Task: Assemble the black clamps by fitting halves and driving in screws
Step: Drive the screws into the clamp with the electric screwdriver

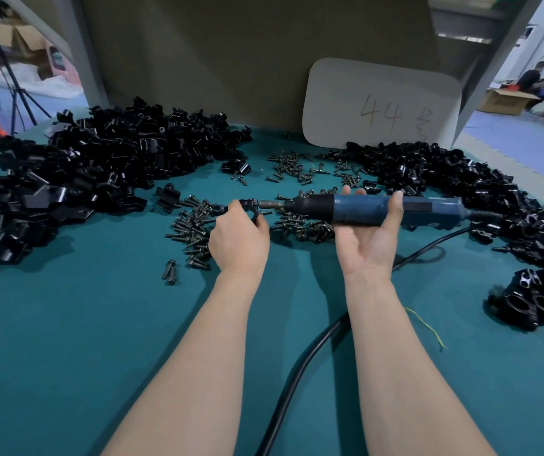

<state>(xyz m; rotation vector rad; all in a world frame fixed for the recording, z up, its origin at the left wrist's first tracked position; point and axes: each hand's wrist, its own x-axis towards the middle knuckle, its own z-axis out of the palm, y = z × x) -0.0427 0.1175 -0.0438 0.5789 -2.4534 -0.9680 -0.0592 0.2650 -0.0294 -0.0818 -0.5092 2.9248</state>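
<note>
My left hand point(238, 240) grips a small black clamp point(250, 208) above the green table. My right hand point(367, 236) holds a blue electric screwdriver point(376, 209) level, palm up, fingers curled over its body. The driver's bit point(269, 203) points left and meets a screw at the clamp's right side. Loose black screws point(195, 230) lie scattered under and behind both hands. A big heap of black clamp halves point(93, 166) fills the left of the table, and another heap point(455, 185) runs along the right.
Several assembled clamps point(540, 299) sit at the right edge. The driver's black cable point(300, 366) runs back between my forearms. A white card marked 44 point(379, 103) leans on a grey panel behind. A person sits far off at the right.
</note>
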